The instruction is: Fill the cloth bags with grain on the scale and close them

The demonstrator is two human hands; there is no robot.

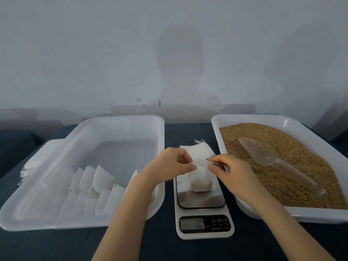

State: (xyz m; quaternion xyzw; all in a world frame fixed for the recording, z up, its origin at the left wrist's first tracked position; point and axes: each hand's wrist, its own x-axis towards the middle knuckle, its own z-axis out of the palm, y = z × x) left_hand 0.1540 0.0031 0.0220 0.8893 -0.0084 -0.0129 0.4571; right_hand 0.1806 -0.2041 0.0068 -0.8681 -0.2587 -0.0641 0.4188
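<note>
A small white cloth bag (201,180), bulging at its bottom, stands on the steel plate of a white digital scale (204,213). My left hand (169,164) pinches the left side of the bag's mouth and my right hand (228,170) pinches the right side, holding the top spread between them. Right of the scale, a white tray (263,213) holds brown grain (293,166) with a clear plastic scoop (271,157) lying on it.
A large white tray (56,223) on the left holds several filled cloth bags (98,189) in a row. A stack of flat empty bags (199,150) lies behind the scale, and another pile (35,161) lies left of the big tray. A dark cloth covers the table.
</note>
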